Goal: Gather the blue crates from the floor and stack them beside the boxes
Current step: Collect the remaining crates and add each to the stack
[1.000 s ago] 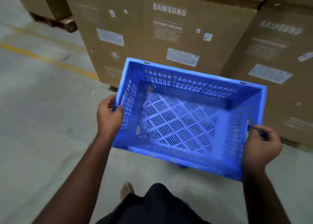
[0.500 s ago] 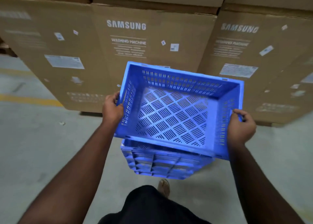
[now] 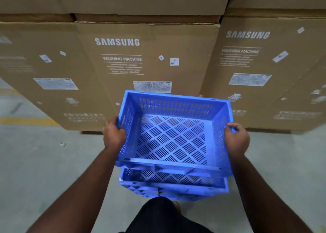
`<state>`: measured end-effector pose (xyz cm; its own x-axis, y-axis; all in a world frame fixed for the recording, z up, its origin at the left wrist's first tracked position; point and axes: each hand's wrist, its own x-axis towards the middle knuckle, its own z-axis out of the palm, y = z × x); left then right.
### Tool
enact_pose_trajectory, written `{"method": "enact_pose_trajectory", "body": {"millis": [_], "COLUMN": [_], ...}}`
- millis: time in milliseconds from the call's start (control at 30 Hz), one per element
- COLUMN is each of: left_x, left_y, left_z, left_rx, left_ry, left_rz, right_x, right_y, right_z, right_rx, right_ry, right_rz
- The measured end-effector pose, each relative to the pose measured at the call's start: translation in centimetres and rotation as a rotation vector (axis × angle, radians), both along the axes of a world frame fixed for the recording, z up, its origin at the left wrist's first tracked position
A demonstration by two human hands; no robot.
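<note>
A wall of cardboard boxes [image 3: 144, 70] stood on the concrete floor [image 3: 44, 162], and just in front of it a stack of blue crates [image 3: 172, 187] was already begun (how many lay in it could not be told). The top crate [image 3: 173, 132], empty, hung just above that stack, not yet seated. The left hand [image 3: 113, 135] and right hand [image 3: 236, 139] each gripped a side rim. Setting it down remained.
</note>
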<state>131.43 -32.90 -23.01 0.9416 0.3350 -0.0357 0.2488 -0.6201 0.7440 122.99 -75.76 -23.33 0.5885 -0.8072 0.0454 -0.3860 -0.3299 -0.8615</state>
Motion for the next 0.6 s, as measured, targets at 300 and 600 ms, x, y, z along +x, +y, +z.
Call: {"method": "enact_pose_trajectory", "body": {"millis": [300,600], "left_x": [0.5,0.0], "left_y": [1.1,1.7], "left_z": [0.3,-0.5], "left_rx": [0.06,0.101], "left_ry": [-0.004,0.215], "left_rz": [-0.093,-0.161], "right_x": [-5.2,-7.5], "right_y": [-0.5,0.7], "right_z": [0.5,-0.9], "right_rx": [-0.019,-0.073], "right_ry": [0.258,0.363], "right_rz": [0.166,0.074]}}
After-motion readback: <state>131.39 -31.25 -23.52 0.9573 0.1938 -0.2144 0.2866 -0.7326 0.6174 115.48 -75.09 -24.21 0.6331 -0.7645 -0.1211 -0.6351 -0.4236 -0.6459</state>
